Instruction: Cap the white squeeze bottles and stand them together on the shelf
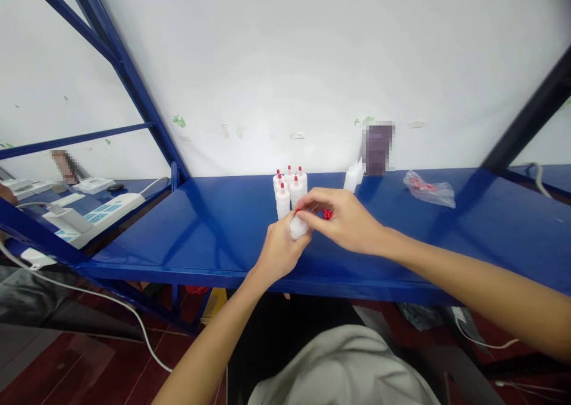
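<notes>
My left hand is wrapped round a white squeeze bottle, its top tipped toward me. At the bottle's tip, my right hand pinches a small red cap between thumb and fingers. Whether the cap sits fully on the nozzle is hidden by the fingers. Just behind my hands stands a cluster of several white squeeze bottles with red tips. Several loose red caps lie together on the table, partly behind my right hand.
White bottles without visible red tips stand farther back on the blue table. A clear plastic bag with red pieces lies to the right. A blurred dark object leans on the wall. Left, a power strip lies beyond the blue frame.
</notes>
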### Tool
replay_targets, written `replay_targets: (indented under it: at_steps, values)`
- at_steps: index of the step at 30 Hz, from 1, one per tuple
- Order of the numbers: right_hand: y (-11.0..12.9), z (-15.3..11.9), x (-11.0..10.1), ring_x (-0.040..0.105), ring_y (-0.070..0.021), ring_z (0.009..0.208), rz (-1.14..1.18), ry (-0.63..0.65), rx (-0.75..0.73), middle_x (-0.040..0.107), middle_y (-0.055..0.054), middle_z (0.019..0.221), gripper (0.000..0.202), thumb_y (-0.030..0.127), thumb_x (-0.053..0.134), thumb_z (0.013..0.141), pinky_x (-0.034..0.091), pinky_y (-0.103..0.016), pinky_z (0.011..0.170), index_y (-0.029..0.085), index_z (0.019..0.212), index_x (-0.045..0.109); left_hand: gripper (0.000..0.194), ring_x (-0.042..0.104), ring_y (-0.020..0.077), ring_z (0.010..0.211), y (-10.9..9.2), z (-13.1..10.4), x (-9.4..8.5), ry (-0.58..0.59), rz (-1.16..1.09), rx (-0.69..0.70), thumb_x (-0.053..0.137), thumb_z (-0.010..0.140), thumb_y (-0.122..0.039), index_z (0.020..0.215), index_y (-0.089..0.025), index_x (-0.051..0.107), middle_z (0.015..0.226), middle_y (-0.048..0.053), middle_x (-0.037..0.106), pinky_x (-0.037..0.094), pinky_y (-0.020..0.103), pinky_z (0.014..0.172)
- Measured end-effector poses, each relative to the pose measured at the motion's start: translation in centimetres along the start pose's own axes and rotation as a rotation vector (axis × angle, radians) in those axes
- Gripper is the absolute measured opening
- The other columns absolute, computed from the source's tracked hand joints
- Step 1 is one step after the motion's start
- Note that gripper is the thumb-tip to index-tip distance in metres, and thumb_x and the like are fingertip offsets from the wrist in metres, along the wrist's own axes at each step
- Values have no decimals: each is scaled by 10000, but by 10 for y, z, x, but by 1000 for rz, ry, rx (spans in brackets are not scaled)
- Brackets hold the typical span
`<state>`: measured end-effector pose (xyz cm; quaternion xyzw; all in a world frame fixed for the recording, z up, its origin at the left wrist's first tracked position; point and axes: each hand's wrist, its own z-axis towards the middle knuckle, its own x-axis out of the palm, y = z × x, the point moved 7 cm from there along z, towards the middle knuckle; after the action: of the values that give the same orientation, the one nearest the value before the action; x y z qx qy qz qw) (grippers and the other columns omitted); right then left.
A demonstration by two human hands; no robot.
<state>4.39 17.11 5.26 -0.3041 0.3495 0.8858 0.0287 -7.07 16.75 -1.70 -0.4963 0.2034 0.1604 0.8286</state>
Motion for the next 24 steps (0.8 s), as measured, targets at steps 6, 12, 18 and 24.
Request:
replay_targets:
  at_steps: [6, 12, 18, 24]
  values:
    - [-1, -3, 3, 684, -167, 786, -48, 99, 61, 746, -23, 890, 102, 204, 587, 887, 539, -308, 741, 195, 903, 687, 143, 554, 132, 655, 7, -1, -3, -48, 8, -55, 631, 832, -294, 872, -157, 647, 756, -3, 660, 426, 236, 625]
    - [-6, -12, 9, 716, -169, 794, 134, 85, 138, 756, -23, 886, 114, 252, 592, 915, 567, -302, 743, 190, 959, 676, 331, 510, 111, 518, 5, -6, -7, -47, -287, -32, 552, 888, -432, 699, -161, 542, 593, -7, 564, 399, 232, 528]
    - [8, -18, 19, 680, -245, 992, -215, 127, -97, 723, -107, 1091, 281, 268, 575, 924, 557, -414, 873, 164, 1173, 653, 429, 482, 121, 414, 18, -3, -8, -125, -521, -208, 422, 924, -446, 623, -163, 541, 487, 1, 511, 387, 244, 441]
    - [14, -22, 30, 628, -285, 1133, -353, 140, -143, 639, -167, 1291, 696, 319, 599, 915, 546, -471, 940, 137, 1531, 330, 397, 477, 113, 458, 26, 0, -7, -194, -631, -275, 432, 893, -422, 603, -169, 526, 496, 1, 519, 421, 236, 491]
